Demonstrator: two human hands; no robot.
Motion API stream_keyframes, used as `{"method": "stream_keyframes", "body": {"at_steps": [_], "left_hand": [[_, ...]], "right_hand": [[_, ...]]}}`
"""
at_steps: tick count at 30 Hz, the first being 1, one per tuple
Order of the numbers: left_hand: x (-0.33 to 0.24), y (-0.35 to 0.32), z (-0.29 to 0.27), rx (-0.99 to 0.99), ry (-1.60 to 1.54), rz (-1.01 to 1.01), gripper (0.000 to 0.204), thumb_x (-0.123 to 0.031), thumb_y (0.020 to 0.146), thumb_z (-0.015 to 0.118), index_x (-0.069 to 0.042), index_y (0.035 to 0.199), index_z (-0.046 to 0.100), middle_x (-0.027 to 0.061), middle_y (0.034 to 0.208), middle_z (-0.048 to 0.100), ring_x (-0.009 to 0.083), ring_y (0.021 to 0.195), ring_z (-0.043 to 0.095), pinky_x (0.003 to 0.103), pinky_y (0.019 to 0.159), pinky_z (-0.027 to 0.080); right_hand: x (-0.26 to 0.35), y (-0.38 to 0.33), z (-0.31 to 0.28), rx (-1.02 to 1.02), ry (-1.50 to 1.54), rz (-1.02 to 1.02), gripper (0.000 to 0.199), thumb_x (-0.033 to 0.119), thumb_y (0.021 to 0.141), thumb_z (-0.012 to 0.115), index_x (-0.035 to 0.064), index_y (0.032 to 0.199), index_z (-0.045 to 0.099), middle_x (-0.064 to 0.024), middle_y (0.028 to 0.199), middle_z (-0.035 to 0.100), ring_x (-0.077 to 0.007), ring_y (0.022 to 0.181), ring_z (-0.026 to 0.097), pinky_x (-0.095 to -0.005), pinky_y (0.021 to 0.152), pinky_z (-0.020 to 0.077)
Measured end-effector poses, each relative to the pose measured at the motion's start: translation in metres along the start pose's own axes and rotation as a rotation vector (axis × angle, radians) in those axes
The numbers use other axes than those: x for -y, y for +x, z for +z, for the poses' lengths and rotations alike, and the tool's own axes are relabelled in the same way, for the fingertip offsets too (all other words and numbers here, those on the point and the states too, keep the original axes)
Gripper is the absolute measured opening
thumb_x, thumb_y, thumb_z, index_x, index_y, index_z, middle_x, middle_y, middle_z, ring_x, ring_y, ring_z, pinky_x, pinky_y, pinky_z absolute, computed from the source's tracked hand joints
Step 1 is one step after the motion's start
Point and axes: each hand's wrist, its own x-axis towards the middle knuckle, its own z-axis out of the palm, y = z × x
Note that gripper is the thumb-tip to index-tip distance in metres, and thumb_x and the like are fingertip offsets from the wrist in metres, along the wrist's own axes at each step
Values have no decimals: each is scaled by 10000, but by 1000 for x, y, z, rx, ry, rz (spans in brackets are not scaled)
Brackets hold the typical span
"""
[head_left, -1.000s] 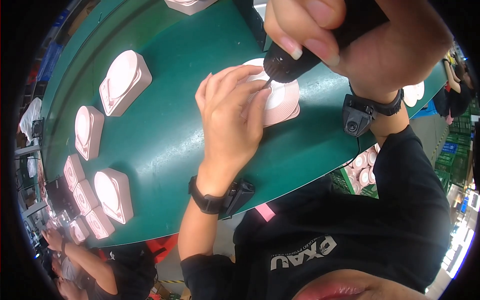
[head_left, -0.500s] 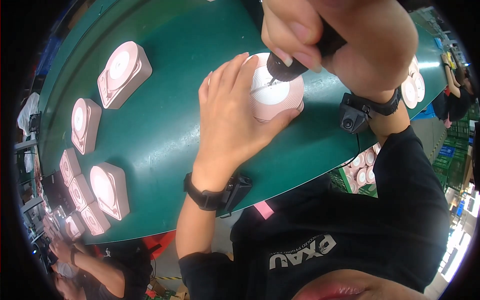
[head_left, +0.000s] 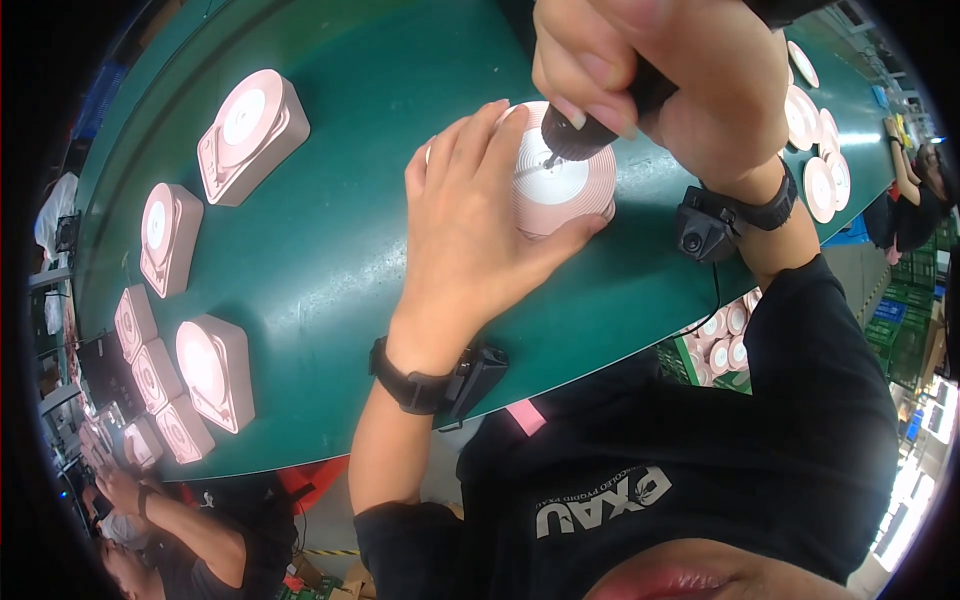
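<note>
My left hand (head_left: 465, 215) is spread over the left side of a round pink disc (head_left: 590, 185) with a white centre, its fingers and thumb curled around the edge. Whatever lies beneath the disc is mostly hidden. My right hand (head_left: 690, 85) is wrapped around a dark power screwdriver (head_left: 580, 135) held from above. The screwdriver's thin bit slants down to the middle of the white centre. It seems to touch there, though a screw is too small to make out.
Pink toy-like record players (head_left: 255, 135) stand at the left of the green table (head_left: 330, 300), with smaller pink square units (head_left: 155, 375) beyond. Loose pink discs (head_left: 820, 190) lie at the right. A green crate (head_left: 735, 380) of discs sits below the edge. Co-workers appear at both sides.
The view has shifted slightly. My right hand has drawn a little left, uncovering more loose discs at the right. The screwdriver bit stays at the disc's centre.
</note>
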Motion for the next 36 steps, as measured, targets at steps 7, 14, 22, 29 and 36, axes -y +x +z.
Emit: {"method": "stream_keyframes", "body": {"at_steps": [7, 14, 22, 29, 36], "left_hand": [[1, 1, -1, 18, 61, 41, 902, -436, 655, 935, -39, 1389, 593, 168, 1409, 588, 354, 1318, 535, 513, 1121, 362], [64, 45, -39, -58, 397, 167, 808, -491, 724, 893, -37, 1339, 632, 208, 1357, 631, 381, 1297, 569, 542, 1092, 409], [183, 65, -133, 82, 543, -408, 981, -703, 839, 727, -45, 1535, 518, 222, 1514, 556, 420, 1404, 513, 559, 1169, 373], [128, 18, -120, 170, 467, -281, 979, -581, 789, 812, -89, 1571, 490, 206, 1546, 524, 407, 1430, 474, 532, 1193, 345], [116, 0, -118, 199, 244, -130, 978, -451, 729, 886, -76, 1551, 513, 228, 1544, 511, 426, 1414, 477, 520, 1168, 383]], "right_hand": [[14, 10, -19, 124, -104, 40, 182, 161, 929, 752, 56, 856, 622, 25, 679, 508, -101, 561, 470, -273, 564, 404], [56, 38, -32, -240, -338, -65, 281, 279, 1010, 652, 61, 840, 604, -5, 640, 546, -118, 439, 498, -281, 468, 446], [13, 49, -83, -263, -200, -55, 265, 225, 966, 749, 29, 835, 628, 0, 637, 575, -92, 478, 536, -253, 457, 428], [-3, 49, -92, -188, -106, 42, 265, 212, 937, 782, 24, 832, 628, -8, 642, 602, -84, 506, 563, -250, 460, 429], [12, 51, -84, -130, -57, 135, 268, 226, 928, 788, 31, 834, 630, -12, 644, 611, -81, 503, 566, -255, 459, 447]]}}
